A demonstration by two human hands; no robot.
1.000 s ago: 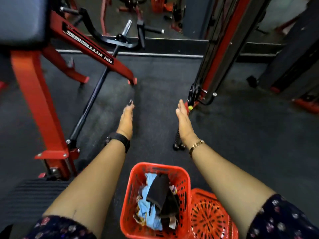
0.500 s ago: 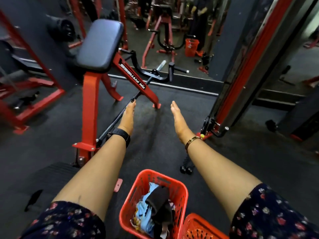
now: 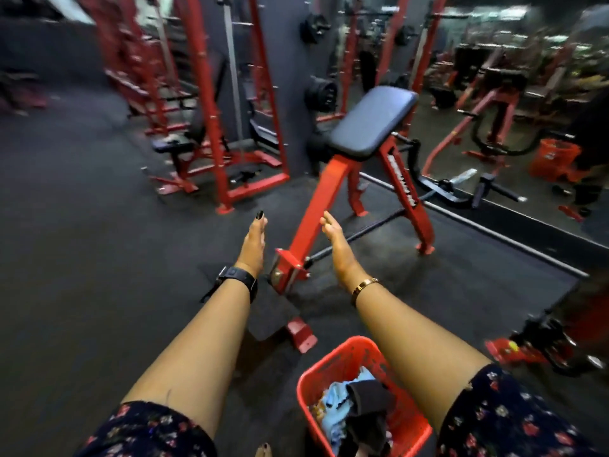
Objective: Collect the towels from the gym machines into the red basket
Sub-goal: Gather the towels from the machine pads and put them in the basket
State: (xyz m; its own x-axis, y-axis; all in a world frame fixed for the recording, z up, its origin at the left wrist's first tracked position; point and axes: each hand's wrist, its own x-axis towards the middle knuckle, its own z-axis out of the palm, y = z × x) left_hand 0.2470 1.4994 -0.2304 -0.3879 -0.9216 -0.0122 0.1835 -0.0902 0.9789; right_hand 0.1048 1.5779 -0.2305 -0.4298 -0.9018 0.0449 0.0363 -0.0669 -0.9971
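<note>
My left hand (image 3: 253,239) and right hand (image 3: 339,249) stretch forward, fingers straight, holding nothing; the red basket (image 3: 328,360), towels (image 3: 339,399) heaped inside, sits behind them under my right forearm, nearer that hand

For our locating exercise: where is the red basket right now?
In the head view the red basket sits on the floor, lower right, partly behind the right forearm, towels inside.

Navy floral short sleeves (image 3: 148,430); black watch (image 3: 238,280) on left wrist, gold bracelet (image 3: 364,285) on right; black nails (image 3: 260,215) on left grip (image 3: 253,240).
</note>
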